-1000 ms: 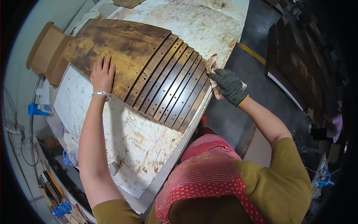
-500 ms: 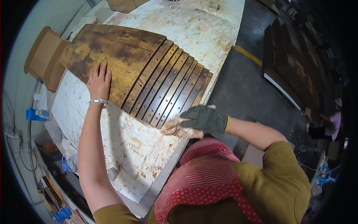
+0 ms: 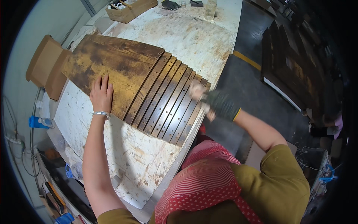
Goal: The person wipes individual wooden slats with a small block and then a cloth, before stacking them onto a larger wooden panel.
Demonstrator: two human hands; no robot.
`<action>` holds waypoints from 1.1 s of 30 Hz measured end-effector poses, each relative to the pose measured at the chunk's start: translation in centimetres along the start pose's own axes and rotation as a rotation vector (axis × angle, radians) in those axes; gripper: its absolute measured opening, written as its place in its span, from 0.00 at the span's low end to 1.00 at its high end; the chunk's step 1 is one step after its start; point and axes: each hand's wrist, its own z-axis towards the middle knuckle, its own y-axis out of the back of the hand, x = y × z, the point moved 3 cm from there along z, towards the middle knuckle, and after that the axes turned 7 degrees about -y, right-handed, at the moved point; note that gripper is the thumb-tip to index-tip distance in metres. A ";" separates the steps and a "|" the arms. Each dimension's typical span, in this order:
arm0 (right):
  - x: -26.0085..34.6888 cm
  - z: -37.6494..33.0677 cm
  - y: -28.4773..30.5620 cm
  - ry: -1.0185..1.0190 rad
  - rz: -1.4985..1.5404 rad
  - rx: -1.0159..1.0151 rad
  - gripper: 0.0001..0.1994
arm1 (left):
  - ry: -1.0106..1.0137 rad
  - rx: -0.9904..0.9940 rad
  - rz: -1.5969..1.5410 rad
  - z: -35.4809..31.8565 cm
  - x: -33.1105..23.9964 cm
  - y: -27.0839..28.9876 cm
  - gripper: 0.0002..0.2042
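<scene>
Left hand [image 3: 101, 95] flat, fingers slightly parted, on the top board of a fanned stack of drilled, brown-stained wooden boards [image 3: 115, 59] on the paint-smeared white worktable [image 3: 149, 158]. Right hand [image 3: 222, 104], in a dark knit glove with yellow cuff, clutches a bunched pale rag [image 3: 197, 90] at the stack's stepped right end; blurred, exact finger placement can't be told.

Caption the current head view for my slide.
Bare left hand flat on staggered wooden boards; gloved right hand holding a pale cloth at their stepped edges.
</scene>
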 end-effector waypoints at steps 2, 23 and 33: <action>-7.8 0.0 3.1 -0.524 0.321 -0.210 0.13 | -0.021 -0.015 -0.028 0.0 0.2 -0.2 0.23; -11.4 30.1 9.8 -0.178 0.105 0.268 0.31 | 0.279 -0.190 -0.187 -2.7 2.2 1.6 0.31; -9.9 43.0 -6.0 -0.390 0.449 0.421 0.46 | 1.184 -0.246 -1.697 -2.3 0.9 -2.2 0.31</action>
